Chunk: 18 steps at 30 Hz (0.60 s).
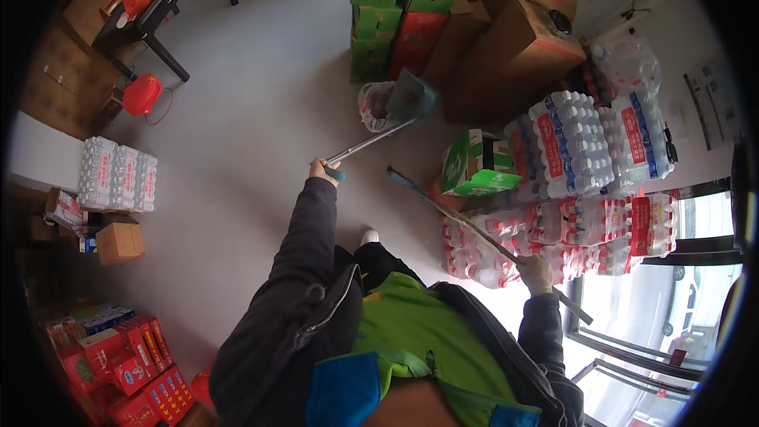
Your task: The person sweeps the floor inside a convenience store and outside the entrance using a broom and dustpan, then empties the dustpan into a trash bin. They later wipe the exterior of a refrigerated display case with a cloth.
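My left hand [324, 172] grips the teal end of a long metal handle [370, 141]. At its far end is a translucent blue-grey dustpan [413, 96], held out in front of me and blurred. Beside the pan, partly behind it, sits a clear plastic bag [373, 108] with things in it. In my right hand [535, 274] is a long stick [474, 228], probably a broom handle. It slants down past the bottle packs, and its far end is dark with a bluish strip.
Shrink-wrapped bottle packs [572, 145] and a green carton [477, 166] stand at the right. Stacked green boxes [376, 21] and a tall cardboard box [510, 59] rise ahead. More bottle packs [115, 175], red gift boxes [127, 362] and a dark table [160, 18] line the left.
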### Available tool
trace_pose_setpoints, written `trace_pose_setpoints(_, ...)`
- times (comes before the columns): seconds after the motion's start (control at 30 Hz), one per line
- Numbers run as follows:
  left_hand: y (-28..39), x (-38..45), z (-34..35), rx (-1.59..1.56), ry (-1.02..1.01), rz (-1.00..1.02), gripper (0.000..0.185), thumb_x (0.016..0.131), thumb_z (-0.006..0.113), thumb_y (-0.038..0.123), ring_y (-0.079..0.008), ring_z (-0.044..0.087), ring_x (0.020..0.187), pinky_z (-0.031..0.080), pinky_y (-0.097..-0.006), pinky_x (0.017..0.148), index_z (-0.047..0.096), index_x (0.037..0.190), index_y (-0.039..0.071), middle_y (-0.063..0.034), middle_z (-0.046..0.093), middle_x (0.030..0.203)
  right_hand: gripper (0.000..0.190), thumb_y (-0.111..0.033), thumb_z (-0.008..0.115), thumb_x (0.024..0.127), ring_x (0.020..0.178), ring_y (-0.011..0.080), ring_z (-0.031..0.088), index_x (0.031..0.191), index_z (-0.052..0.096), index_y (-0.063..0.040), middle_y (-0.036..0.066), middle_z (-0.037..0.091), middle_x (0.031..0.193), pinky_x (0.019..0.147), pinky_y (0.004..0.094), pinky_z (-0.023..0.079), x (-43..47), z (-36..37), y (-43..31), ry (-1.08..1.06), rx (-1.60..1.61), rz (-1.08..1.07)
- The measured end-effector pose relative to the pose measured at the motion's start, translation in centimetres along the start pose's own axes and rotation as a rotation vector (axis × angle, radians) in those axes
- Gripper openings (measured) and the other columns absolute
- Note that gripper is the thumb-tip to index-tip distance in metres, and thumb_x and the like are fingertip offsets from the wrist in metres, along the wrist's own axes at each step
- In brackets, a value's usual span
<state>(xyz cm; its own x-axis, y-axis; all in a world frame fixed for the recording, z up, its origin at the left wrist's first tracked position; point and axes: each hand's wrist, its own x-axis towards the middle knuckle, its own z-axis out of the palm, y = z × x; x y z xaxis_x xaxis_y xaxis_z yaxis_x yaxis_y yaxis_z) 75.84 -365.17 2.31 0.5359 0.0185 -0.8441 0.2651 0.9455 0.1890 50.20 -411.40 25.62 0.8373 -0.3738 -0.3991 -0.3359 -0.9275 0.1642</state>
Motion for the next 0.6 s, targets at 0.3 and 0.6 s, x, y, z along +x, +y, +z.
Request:
trace_pose_setpoints(0.3, 2.7, 5.8, 0.5, -0.063, 0.183, -0.180, 0.021, 0.072, 0.041, 0.002, -0.0124, 0.036, 0.046, 0.045, -0.0267, 0.058, 0.034, 0.054, 0.011, -0.0031, 0.048, 0.058, 0.019, -0.031, 0.057, 0.075, 0.074, 0.0298, 0.059, 0.085, 0.064, -0.017, 0.010, 0.062, 0.074, 0.067, 0.0407, 0.046, 1.4, -4.2, -7.4, -0.091, -0.029, 0.105)
trace_pose_setpoints(0.6, 8.0, 11.5, -0.7, 0.004, 0.433, -0.348, 0.010, 0.077, 0.044, 0.012, -0.0100, 0.053, 0.065, 0.051, -0.0293, 0.057, 0.048, 0.072, 0.004, -0.0013, 0.050, 0.068, 0.033, -0.034, 0.051, 0.076, 0.072, 0.0334, 0.059, 0.076, 0.064, -0.004, 0.017, 0.062, 0.074, 0.069, 0.0424, 0.046, -3.3, -4.2, -17.6, -0.176, 0.010, 0.407)
